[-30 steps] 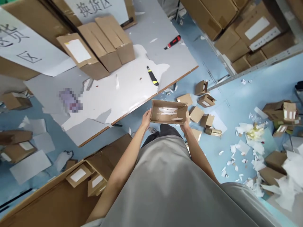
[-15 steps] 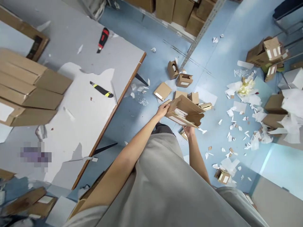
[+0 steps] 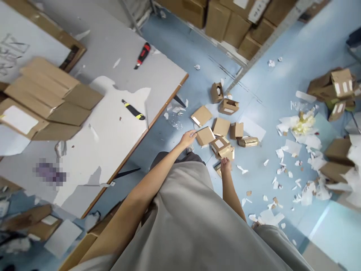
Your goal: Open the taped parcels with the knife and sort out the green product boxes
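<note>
My left hand [image 3: 188,139] hovers over the floor with its fingers stretched loosely forward, holding nothing. In the picture it lies just left of a flat cardboard box [image 3: 205,136], well above it. My right hand [image 3: 226,165] has its fingers curled in, with nothing seen in them. Beyond its fingertips a small cardboard box with white labels [image 3: 220,145] lies in the pile on the floor. Around these are more brown boxes, among them a flat one [image 3: 201,115], a squarish one [image 3: 221,126] and a crushed, shiny tan one [image 3: 248,142].
To the left, the table [image 3: 169,90] bears a red-black utility knife [image 3: 142,55], a yellow-black utility knife [image 3: 133,109] and cardboard boxes [image 3: 64,109]. A metal shelf [image 3: 239,71] full of cartons stands ahead. Paper scraps [image 3: 307,131] litter the blue floor at right.
Both hands have let go of the open cardboard box they held, which is now down among the boxes on the floor. My left hand has shifted slightly left and my right hand slightly down.
</note>
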`<state>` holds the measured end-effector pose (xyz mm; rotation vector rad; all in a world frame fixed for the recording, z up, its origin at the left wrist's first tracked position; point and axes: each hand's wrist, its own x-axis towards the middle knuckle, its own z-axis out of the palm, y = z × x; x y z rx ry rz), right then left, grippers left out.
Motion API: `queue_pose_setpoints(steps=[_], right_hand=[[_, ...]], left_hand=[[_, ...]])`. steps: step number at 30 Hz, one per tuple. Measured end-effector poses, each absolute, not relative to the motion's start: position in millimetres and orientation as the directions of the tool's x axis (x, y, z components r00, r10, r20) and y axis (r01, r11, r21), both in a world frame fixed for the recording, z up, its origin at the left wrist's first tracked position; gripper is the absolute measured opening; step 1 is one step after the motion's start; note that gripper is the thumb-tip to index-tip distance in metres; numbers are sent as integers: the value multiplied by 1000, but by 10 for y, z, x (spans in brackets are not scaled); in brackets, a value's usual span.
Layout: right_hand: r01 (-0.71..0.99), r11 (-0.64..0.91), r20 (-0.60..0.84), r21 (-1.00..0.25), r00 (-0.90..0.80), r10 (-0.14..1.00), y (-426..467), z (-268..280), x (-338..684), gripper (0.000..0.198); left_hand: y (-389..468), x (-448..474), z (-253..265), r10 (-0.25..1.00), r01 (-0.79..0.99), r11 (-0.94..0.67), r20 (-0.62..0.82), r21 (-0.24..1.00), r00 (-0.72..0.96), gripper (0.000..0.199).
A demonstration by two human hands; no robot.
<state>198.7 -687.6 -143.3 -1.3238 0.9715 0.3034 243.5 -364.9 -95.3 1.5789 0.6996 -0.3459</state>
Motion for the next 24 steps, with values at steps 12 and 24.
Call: queue_pose_setpoints(steps=[12, 24], right_hand=[[-580, -68, -561, -812, 741, 370, -3771, -1067, 2710, 39], [-183, -253, -313, -950, 570, 760, -1184, -469, 1561, 43]], left_hand=[[-1899, 454, -406, 638, 219, 564, -588, 796, 497, 57], [-464, -1020, -177, 795, -9, 582, -567, 813, 215, 56]])
